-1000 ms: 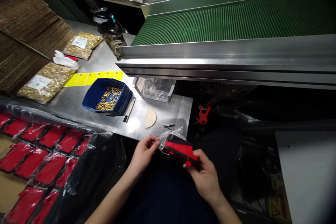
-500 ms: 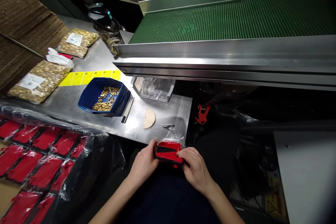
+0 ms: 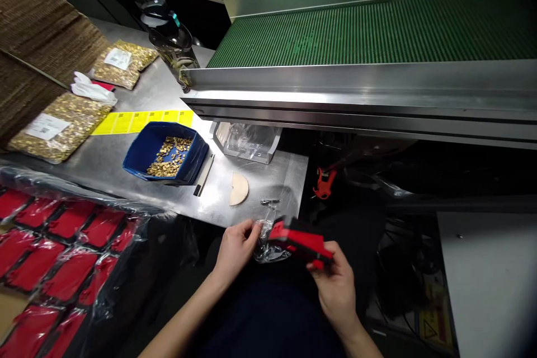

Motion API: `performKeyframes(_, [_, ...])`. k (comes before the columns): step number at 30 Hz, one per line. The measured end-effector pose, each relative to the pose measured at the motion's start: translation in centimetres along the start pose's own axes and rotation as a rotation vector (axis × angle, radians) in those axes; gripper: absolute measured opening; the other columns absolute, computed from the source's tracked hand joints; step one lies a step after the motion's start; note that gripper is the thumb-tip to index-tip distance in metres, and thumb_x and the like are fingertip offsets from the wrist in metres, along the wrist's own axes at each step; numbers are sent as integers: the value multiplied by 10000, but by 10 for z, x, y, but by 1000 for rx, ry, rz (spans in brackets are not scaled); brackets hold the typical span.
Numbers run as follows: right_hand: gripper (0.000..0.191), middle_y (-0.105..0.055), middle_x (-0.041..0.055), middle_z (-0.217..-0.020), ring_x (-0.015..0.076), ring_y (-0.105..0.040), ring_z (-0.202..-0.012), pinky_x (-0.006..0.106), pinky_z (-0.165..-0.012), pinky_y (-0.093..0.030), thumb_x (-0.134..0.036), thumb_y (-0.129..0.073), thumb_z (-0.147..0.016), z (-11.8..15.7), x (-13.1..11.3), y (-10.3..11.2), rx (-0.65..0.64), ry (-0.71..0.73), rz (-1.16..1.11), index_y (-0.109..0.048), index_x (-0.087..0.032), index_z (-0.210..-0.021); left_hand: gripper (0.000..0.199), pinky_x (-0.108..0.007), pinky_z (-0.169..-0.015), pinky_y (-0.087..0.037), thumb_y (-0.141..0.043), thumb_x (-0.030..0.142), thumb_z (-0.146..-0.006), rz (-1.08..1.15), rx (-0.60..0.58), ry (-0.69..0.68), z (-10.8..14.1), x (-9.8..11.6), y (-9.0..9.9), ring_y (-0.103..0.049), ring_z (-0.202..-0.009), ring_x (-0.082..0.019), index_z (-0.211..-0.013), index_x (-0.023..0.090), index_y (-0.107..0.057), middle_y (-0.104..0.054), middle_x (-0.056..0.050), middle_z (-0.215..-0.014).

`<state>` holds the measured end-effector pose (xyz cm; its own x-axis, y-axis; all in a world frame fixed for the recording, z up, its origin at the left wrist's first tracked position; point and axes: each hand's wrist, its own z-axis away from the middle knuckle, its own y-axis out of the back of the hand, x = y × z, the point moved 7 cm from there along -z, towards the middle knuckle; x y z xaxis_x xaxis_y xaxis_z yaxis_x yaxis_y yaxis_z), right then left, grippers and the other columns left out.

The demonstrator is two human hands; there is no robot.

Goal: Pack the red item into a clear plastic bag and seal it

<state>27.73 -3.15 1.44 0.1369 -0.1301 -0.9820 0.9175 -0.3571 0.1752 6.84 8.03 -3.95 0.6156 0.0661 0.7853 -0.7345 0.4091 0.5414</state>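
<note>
My right hand (image 3: 337, 286) grips one end of a red-and-black plastic housing (image 3: 300, 239), which is tilted and slightly blurred above my lap. The fingers of my left hand (image 3: 235, 247) pinch the edge of a crumpled clear plastic bag (image 3: 272, 253) at the front of the metal table (image 3: 277, 176). The bag lies just below and left of the housing; whether the two touch I cannot tell. Beyond the bag, a small dark metal piece (image 3: 269, 201) and a pale half-round disc (image 3: 239, 189) lie on the tabletop.
A blue bin (image 3: 136, 154) holds small brass pieces. Behind it are yellow labels (image 3: 140, 121) and bags of brass parts (image 3: 62, 126). A grey tray (image 3: 268, 154) sits under the green conveyor (image 3: 335, 36). Red parts (image 3: 69, 274) fill a lined box at left.
My left hand has let go of the housing and now holds the plastic bag. My right hand has carried the housing to the right and turned it.
</note>
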Motion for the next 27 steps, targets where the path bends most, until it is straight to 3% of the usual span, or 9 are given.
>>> performKeyframes(3, [148, -657, 20, -829, 169, -634, -709, 248, -641, -517, -367, -612, -991, 13, 0, 15, 254, -80, -7, -576, -233, -1044, 543, -265, -520, -259, -487, 495, -999, 1, 36, 9, 3, 6, -1, -380, -497, -114, -550, 193, -447, -405, 41, -517])
performKeyframes(5, [181, -654, 26, -802, 174, -630, -683, 251, -622, -518, -394, -612, -989, 21, -5, 17, 301, -79, 21, -574, -225, -1044, 559, -273, -519, -238, -496, 504, -992, 0, 56, 2, 5, 13, -2, -342, -491, -108, -535, 193, -409, -366, 41, -510])
performKeyframes(9, [132, -637, -23, -729, 145, -608, -604, 217, -560, -508, -311, -713, -926, 30, -17, 2, 156, 16, 91, -599, -246, -945, 573, -277, -507, -215, -490, 513, -986, 30, 65, -20, 6, 25, -6, -296, -502, -110, -530, 197, -346, -298, 35, -513])
performKeyframes(13, [122, -745, 2, -897, 178, -713, -790, 278, -749, -579, -141, -657, -927, 28, -19, -16, -41, 199, 298, -643, -254, -970, 566, -257, -484, -260, -426, 514, -1016, 81, 67, -20, 3, 25, -6, -356, -493, -118, -547, 197, -405, -362, 31, -506])
performKeyframes(17, [270, -770, 31, -969, 213, -741, -903, 373, -857, -593, -24, -511, -913, 20, -5, -20, -112, 318, 512, -652, -240, -991, 536, -252, -514, -294, -438, 484, -1025, 34, 113, -51, 5, 20, 2, -407, -512, -119, -577, 192, -460, -407, 32, -536])
performKeyframes(21, [357, -784, 50, -1049, 224, -752, -975, 413, -913, -596, 17, -447, -895, 17, 5, -24, -136, 433, 676, -640, -222, -1076, 515, -272, -520, -254, -498, 438, -1008, -97, 141, -120, 10, 21, 4, -355, -492, -113, -562, 202, -396, -352, 47, -525])
performKeyframes(24, [365, -786, 58, -1078, 232, -752, -996, 423, -934, -591, 21, -449, -894, 14, 8, -28, -125, 461, 729, -631, -211, -1110, 384, -267, -544, -313, -535, 384, -993, -194, 187, -164, 12, 24, 6, -446, -509, -130, -652, 210, -496, -491, 36, -580])
performKeyframes(27, [384, -785, 50, -1096, 230, -748, -1009, 418, -955, -578, 30, -452, -880, 11, 7, -32, -147, 460, 735, -634, -215, -1113, 146, -260, -642, -441, -510, 309, -1008, -235, 197, -252, 11, 31, 7, -618, -678, -167, -958, 227, -620, -674, -14, -851])
